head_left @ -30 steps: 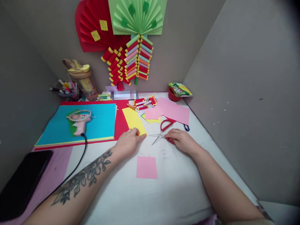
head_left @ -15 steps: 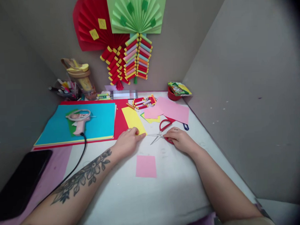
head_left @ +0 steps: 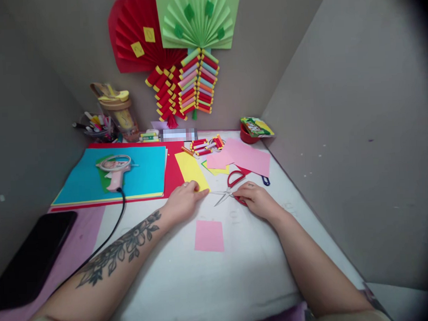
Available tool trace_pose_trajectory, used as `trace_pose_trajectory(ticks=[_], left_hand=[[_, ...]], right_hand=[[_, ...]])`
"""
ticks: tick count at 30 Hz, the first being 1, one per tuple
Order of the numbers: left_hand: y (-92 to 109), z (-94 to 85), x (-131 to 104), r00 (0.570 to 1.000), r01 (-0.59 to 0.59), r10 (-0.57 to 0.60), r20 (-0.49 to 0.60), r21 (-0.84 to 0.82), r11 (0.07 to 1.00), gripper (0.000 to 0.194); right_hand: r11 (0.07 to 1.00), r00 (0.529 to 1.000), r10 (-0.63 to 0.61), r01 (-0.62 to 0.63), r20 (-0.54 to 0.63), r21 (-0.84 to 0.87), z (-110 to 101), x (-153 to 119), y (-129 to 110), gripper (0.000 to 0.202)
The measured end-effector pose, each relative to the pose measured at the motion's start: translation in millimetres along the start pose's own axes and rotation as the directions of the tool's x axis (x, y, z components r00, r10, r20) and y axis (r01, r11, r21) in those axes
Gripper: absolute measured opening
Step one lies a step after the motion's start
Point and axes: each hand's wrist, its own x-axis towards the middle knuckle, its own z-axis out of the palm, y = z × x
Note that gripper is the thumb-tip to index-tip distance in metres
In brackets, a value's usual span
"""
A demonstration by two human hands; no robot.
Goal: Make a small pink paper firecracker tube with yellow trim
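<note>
My left hand (head_left: 185,199) is at the near end of a yellow paper strip (head_left: 190,168). Its fingers are bent over the strip and the thumb points right, close to the tip of one scissor blade. Red-handled scissors (head_left: 236,179) lie with their blades spread toward my left hand. My right hand (head_left: 257,199) has its fingers closed around the nearer red handle, covering part of it. On the white tabletop, closer to me, a pink paper square (head_left: 209,236) lies flat between my forearms.
Blue sheets (head_left: 147,175) at left carry a pink corded gun-shaped tool (head_left: 116,176). Small paper rolls (head_left: 206,145) and pink paper (head_left: 247,156) lie behind the scissors. A black phone-like slab (head_left: 34,258) is at left. Paper fans (head_left: 199,19) hang on the wall, above a tumbler (head_left: 121,112).
The whole view has shifted slightly. Both hands, the scissors and the papers keep practically the same places.
</note>
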Motion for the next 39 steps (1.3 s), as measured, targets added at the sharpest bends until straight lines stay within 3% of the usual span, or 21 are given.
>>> trace_pose_trajectory(ticks=[5, 14, 19, 24, 29, 34, 39], left_hand=[[0.5, 0.1, -0.2, 0.999, 0.035, -0.036, -0.022, -0.047, 0.998, 0.037], [2.5, -2.7, 0.8, 0.959, 0.252, -0.274, -0.072, -0.229, 0.94, 0.022], [11.0, -3.7, 6.8, 0.946, 0.294, -0.32, -0.058, -0.265, 0.918, 0.017], [8.1, 0.5, 6.0, 0.967, 0.204, -0.237, -0.089, -0.277, 0.939, 0.027], [2.0, -4.8, 1.7, 0.996, 0.077, -0.082, -0.03, -0.122, 0.99, 0.032], [2.4, -13.4, 2.1, 0.995, 0.081, -0.076, 0.067, -0.073, 0.994, 0.036], [2.0, -12.8, 3.1, 0.993, 0.087, -0.081, 0.081, -0.076, 0.993, 0.036]], right_hand=[[1.0, 1.0, 0.005, -0.005, -0.009, -0.006, 0.3, -0.3, 0.1, 0.036], [1.0, 1.0, -0.006, 0.006, -0.001, -0.015, -1.4, 2.3, 4.1, 0.035], [0.999, 1.0, -0.022, 0.022, 0.006, -0.025, -3.6, 2.7, 10.5, 0.037], [0.999, 0.999, -0.035, 0.035, 0.005, -0.031, -4.2, 1.9, 15.2, 0.035], [0.998, 0.999, -0.045, 0.045, -0.004, -0.033, -3.7, 2.6, 15.5, 0.032], [0.999, 1.0, -0.025, 0.025, -0.011, -0.023, -4.3, 5.0, 11.0, 0.03], [1.0, 1.0, -0.026, 0.026, -0.011, -0.012, -2.7, 6.2, 10.8, 0.031]])
